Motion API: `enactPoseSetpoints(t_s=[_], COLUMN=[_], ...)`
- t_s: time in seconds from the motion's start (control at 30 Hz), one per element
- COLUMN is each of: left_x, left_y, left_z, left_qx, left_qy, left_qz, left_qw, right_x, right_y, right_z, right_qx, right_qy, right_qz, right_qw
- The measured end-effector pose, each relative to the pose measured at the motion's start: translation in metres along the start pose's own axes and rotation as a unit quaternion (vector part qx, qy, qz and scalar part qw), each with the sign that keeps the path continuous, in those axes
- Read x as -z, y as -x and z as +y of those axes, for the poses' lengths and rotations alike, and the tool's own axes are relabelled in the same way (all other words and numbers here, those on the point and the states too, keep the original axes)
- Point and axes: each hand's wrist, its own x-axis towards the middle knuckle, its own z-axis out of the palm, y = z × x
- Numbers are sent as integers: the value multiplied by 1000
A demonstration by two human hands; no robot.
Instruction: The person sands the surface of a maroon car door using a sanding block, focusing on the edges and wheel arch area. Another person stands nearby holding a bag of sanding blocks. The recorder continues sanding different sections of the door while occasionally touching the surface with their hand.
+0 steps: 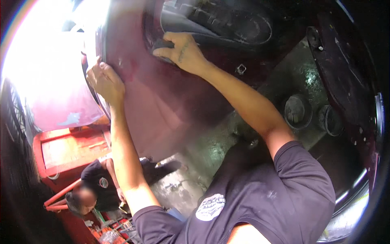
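My right hand (pixel 187 53) is closed round a dark grey block-like pad (pixel 164 49) and presses it against a maroon car body panel (pixel 154 97). The pad sits just beside a curved recess with a dark, clear-rimmed lamp-like part (pixel 227 24). Further left, my left hand (pixel 106 81) grips the panel's left edge, its fingers curled over the rim and the thumb lying on the face. The palm side of that hand is hidden. Pale, dusty patches show on the maroon surface between my two hands.
Two round buckets (pixel 297 112) stand on the wet-looking floor (pixel 215 150) at right. A dark maroon panel (pixel 345 61) rises beyond them. At lower left, another person (pixel 99 183) in a dark shirt bends near a red frame (pixel 73 150). Bright light floods the upper left.
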Motion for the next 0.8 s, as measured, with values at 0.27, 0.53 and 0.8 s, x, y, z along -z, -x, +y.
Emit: enactPoseSetpoints(t_s=[0.27,0.53,0.8], left_x=[0,-1,-2], left_y=[0,-5,-9], left_z=[4,4,5], left_qx=[5,2,-5], left_qy=[21,27,19], left_qz=[4,-5,0], left_qw=[1000,1000,1000], right_x=[-6,-31,-7], right_y=[-75,-32,-118], right_z=[15,4,24], right_qx=[125,-32,14], right_qy=[16,-43,35], right_qz=[127,138,301], right_qw=[984,989,953])
